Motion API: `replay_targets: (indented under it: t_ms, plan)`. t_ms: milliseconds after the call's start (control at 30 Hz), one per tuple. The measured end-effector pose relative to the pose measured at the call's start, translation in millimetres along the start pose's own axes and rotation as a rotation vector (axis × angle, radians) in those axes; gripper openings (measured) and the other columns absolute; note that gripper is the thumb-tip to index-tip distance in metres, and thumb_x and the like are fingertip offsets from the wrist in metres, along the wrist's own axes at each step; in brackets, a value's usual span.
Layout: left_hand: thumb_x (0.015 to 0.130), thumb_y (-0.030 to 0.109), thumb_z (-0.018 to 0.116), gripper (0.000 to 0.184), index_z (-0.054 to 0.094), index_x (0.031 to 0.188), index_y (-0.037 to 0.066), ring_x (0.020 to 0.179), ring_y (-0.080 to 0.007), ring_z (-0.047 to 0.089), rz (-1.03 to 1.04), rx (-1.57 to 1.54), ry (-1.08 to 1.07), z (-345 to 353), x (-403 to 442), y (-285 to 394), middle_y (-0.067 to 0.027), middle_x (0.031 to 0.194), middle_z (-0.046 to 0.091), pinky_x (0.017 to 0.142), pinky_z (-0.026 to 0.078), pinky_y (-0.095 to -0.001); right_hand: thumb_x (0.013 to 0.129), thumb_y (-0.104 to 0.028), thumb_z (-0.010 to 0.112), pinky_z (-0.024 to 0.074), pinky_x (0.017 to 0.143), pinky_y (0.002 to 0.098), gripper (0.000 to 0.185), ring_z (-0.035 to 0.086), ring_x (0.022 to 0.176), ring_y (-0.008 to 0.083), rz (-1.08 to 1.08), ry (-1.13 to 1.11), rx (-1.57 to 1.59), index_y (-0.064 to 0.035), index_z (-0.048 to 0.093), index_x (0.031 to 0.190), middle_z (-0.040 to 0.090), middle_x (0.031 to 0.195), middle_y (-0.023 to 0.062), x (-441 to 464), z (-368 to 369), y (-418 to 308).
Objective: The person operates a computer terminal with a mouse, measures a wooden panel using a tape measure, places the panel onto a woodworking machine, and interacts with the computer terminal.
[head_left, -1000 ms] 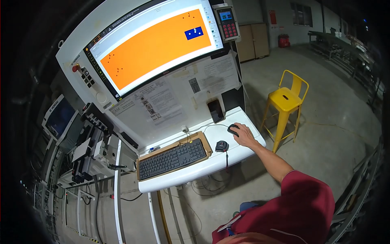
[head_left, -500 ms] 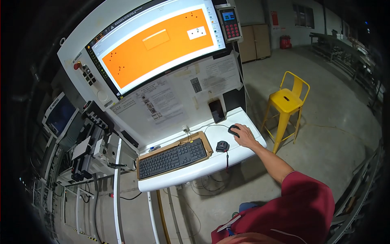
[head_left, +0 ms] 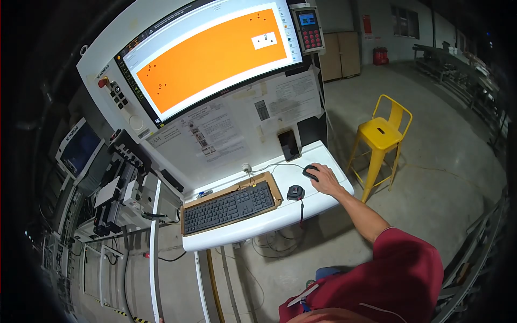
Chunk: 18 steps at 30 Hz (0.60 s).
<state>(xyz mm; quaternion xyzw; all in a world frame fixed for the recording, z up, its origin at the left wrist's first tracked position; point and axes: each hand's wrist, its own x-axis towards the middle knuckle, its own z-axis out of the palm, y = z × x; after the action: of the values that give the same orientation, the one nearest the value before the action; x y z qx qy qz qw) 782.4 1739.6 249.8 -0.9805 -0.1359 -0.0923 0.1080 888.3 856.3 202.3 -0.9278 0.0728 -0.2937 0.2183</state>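
Note:
My right hand (head_left: pixel 325 179) rests over a black computer mouse (head_left: pixel 311 171) on the white shelf (head_left: pixel 242 235), fingers curved round it. To its left on the shelf lies a black tape measure (head_left: pixel 295 192) with a dark strap hanging over the front edge. Farther left is a black keyboard (head_left: pixel 229 208) in a cardboard tray (head_left: pixel 276 188). Above, the monitor (head_left: pixel 210 64) shows an orange panel with small dots, numbers and a white rectangle. My left hand is out of view.
A phone (head_left: pixel 289 145) leans against the panel behind the shelf. To the right stands a yellow stool (head_left: pixel 380 134). A keypad box (head_left: pixel 308 29) is mounted beside the monitor. Machine parts (head_left: pixel 110 196) and white rails (head_left: pixel 154 253) are on the left.
The small pop-up window on the orange screen area has disappeared. My right hand stays on the mouse, and the view has shifted slightly.

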Motion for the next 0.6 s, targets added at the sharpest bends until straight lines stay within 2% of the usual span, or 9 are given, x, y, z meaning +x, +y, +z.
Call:
replay_targets:
  t_ms: [333,600]
  plan:
    - [0.092,0.041,0.046,0.048,0.066,0.101,-0.001,0.084,-0.0437,0.064,-0.034,-0.014,-0.054,-11,0,7,-0.0263,0.091,0.066,0.071,0.05,-0.0513,0.077,-0.011,0.064,0.0415,0.097,0.0439,0.039,0.05,0.115,0.0342,0.004,-0.002,0.002,-0.0119,0.065,0.117,0.051,0.131,0.014,0,2,3]
    - [0.093,0.039,0.046,0.046,0.066,0.1,-0.003,0.084,-0.0444,0.063,-0.062,-0.046,-0.082,-21,-4,9,-0.0271,0.09,0.065,0.07,0.049,-0.0509,0.078,-0.017,0.067,0.0406,0.097,0.0438,0.047,0.05,0.117,0.0339,0.043,-0.014,-0.024,-0.0149,0.06,0.125,0.049,0.134,0.0134,0,-4,-6]
